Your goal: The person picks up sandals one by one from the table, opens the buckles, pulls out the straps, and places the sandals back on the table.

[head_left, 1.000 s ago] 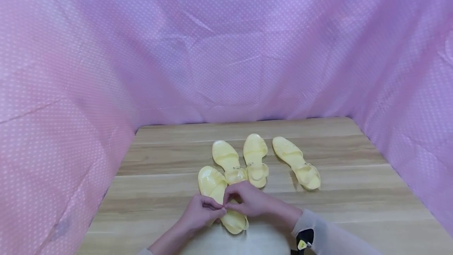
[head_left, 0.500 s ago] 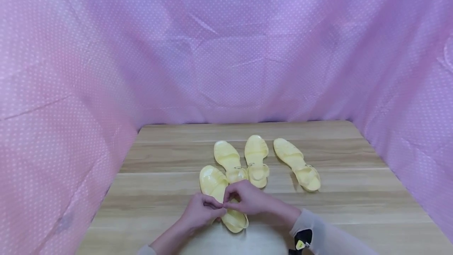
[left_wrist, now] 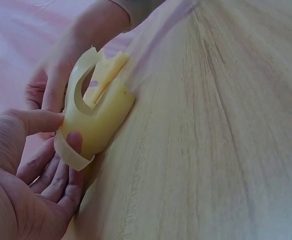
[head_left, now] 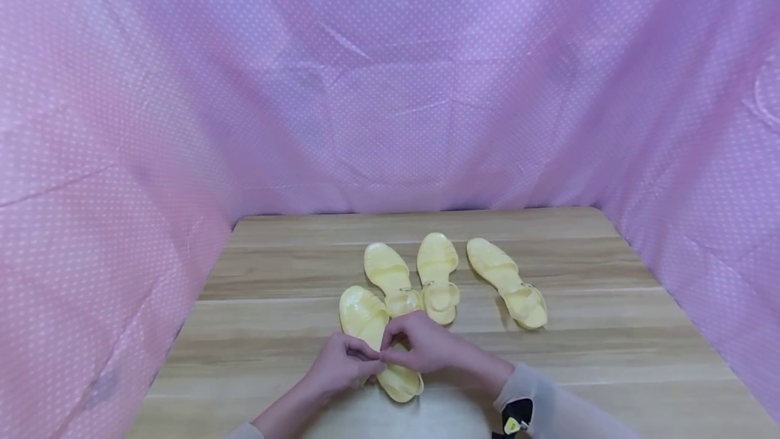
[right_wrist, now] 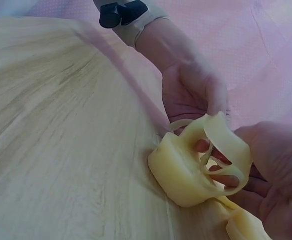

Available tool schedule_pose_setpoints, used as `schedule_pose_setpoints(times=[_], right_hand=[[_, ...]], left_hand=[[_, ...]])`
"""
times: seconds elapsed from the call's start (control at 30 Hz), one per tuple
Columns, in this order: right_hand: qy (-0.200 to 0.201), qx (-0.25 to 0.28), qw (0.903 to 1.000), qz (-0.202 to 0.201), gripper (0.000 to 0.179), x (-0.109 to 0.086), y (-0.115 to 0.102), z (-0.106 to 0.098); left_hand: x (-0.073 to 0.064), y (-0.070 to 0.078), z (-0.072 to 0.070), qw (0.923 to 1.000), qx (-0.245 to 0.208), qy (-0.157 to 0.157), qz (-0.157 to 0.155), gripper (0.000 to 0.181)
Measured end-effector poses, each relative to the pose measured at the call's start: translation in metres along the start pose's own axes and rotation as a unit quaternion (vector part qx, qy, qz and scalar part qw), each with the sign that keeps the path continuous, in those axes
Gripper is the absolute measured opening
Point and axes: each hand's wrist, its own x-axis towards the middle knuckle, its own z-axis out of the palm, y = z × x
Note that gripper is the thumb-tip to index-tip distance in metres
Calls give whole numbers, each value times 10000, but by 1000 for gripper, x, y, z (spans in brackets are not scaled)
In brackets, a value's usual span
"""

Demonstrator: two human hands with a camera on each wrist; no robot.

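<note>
A pale yellow jelly sandal (head_left: 359, 307) lies nearest the person, toe pointing away. Over its middle both hands meet at the ankle strap, fingertips almost together. My left hand (head_left: 341, 363) pinches the strap from the left between thumb and fingers. From the other side my right hand (head_left: 422, 344) pinches it too, its thumb and forefinger forming a ring. The left wrist view shows the sandal's heel (left_wrist: 106, 122) on the table, with a strap end curving over the left fingers. In the right wrist view the strap (right_wrist: 228, 142) arches above the heel; the fingers partly hide its fastening.
Beyond the hands lie three more yellow sandals: a left one (head_left: 386, 268) close to the worked sandal, a middle one (head_left: 437, 259) beside it, and a right one (head_left: 506, 280) set apart. They rest on a wood-grain table (head_left: 274, 276) enclosed by a pink dotted cloth (head_left: 390, 120).
Both hands keep their pinch on the sandal's strap in nearly the same place. Only the head view shifts slightly.
</note>
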Motion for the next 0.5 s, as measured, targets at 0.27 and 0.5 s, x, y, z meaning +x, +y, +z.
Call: schedule_pose_setpoints(times=[0.27,0.5], right_hand=[[-128,51,9999,105,5,1,6,-3],[-120,114,9997,162,7,-1,4,-2]], left_hand=[[3,4,-2,9997,105,-194,37,18],[5,18,-8,9859,1575,-221,526,14]])
